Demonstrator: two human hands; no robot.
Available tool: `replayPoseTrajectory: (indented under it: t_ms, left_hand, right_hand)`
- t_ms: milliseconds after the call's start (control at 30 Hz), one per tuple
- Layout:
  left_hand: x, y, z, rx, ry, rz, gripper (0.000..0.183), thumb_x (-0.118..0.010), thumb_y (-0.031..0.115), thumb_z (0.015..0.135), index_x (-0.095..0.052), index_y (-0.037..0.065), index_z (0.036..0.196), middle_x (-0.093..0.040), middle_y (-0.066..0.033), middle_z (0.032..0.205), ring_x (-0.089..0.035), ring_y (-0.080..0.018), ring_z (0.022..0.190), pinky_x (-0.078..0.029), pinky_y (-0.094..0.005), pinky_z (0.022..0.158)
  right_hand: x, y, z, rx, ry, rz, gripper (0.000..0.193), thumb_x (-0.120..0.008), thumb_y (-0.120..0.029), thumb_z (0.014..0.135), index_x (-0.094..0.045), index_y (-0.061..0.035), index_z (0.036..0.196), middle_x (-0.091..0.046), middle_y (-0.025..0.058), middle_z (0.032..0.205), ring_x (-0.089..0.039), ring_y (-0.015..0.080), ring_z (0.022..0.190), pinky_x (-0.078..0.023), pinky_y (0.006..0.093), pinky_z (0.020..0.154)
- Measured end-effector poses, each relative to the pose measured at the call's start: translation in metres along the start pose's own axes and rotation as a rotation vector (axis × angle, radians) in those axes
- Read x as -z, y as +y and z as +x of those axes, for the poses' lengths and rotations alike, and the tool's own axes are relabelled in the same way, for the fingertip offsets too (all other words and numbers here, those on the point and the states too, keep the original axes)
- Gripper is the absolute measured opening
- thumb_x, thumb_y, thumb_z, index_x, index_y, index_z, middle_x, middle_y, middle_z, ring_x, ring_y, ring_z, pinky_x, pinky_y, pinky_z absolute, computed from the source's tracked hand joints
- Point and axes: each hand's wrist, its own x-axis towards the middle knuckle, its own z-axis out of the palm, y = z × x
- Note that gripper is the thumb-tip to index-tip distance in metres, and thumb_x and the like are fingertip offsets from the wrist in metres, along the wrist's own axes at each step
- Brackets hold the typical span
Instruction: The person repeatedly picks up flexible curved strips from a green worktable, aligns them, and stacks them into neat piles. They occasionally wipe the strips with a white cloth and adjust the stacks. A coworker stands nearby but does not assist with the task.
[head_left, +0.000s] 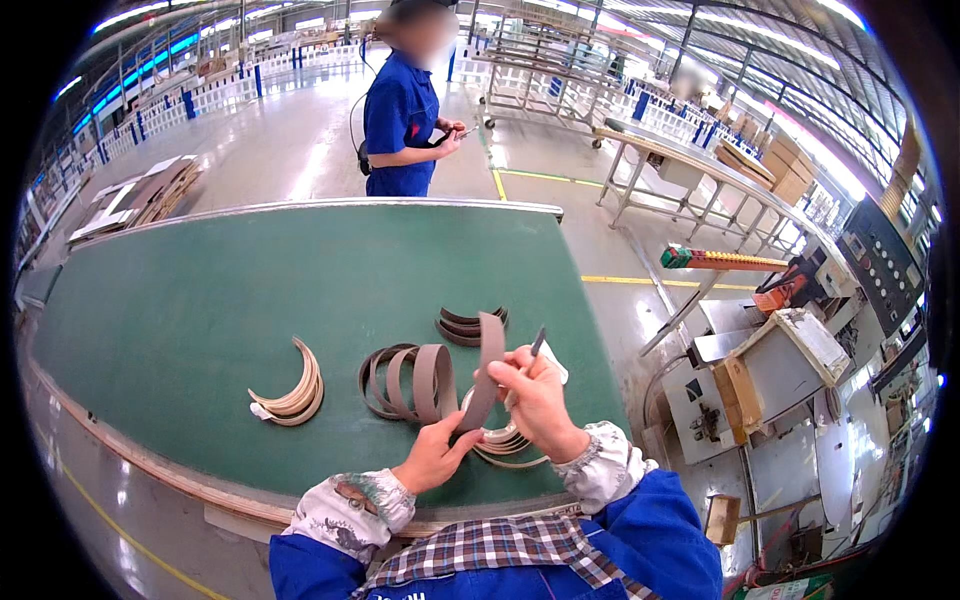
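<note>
A grey-brown strip of edge banding (pixel 489 345) stands up between my two hands over the green belt table (pixel 220 270). My left hand (pixel 432 455) is closed on its lower part. My right hand (pixel 540 405) pinches it higher up and also holds a slim pen-like tool (pixel 540 338) with a dark end. Loose loops of similar banding (pixel 430 385) stand on the table just left of the strip. Pale curved strips (pixel 505 447) lie partly hidden beneath my right hand. Beyond the loops rests a small stack of dark brown curved strips (pixel 470 328).
Farther left on the table lies a bundle of beige curved strips (pixel 300 390). Past the far edge stands a person in blue (pixel 400 110). Machinery with a control panel (pixel 880 265) and a long metal-framed conveyor (pixel 700 175) are at the right. Flat boards (pixel 150 195) are stacked at far left.
</note>
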Motion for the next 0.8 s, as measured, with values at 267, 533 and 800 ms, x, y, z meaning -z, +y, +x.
replayPoseTrajectory:
  t_ms: [267,533,800]
  left_hand:
    - [0.010,-0.003,0.016,0.142,-0.097,0.005,0.021,-0.054,0.015,0.090,-0.056,-0.002,0.077,-0.062,-0.0063,0.064,-0.058,-0.0106,0.059,-0.046,-0.0256,0.057]
    - [-0.008,-0.027,0.021,0.451,-0.191,0.416,0.037,-0.049,0.033,0.090,-0.053,0.001,0.073,-0.059,-0.0160,0.062,-0.060,-0.0343,0.064,-0.045,-0.0438,0.063]
    - [-0.006,-0.071,0.017,0.660,-0.316,0.282,0.032,-0.045,0.033,0.094,-0.048,0.003,0.083,-0.049,-0.0021,0.059,-0.047,-0.0134,0.052,-0.040,-0.0307,0.051]
  right_hand:
    - [0.050,0.000,0.019,0.092,0.157,0.109,0.025,-0.064,0.002,0.079,-0.044,-0.0113,0.082,-0.055,0.0025,0.083,-0.061,0.0169,0.076,-0.055,0.0322,0.061]
    - [0.120,0.060,0.023,-0.120,0.249,-0.351,0.021,-0.066,-0.009,0.081,-0.047,-0.0052,0.075,-0.056,0.0033,0.070,-0.059,0.0117,0.057,-0.052,0.0236,0.048]
    - [0.109,0.041,-0.008,0.124,-0.035,-1.241,0.016,-0.046,-0.011,0.087,-0.047,0.0050,0.088,-0.056,0.0227,0.065,-0.058,0.0375,0.062,-0.046,0.0428,0.054]
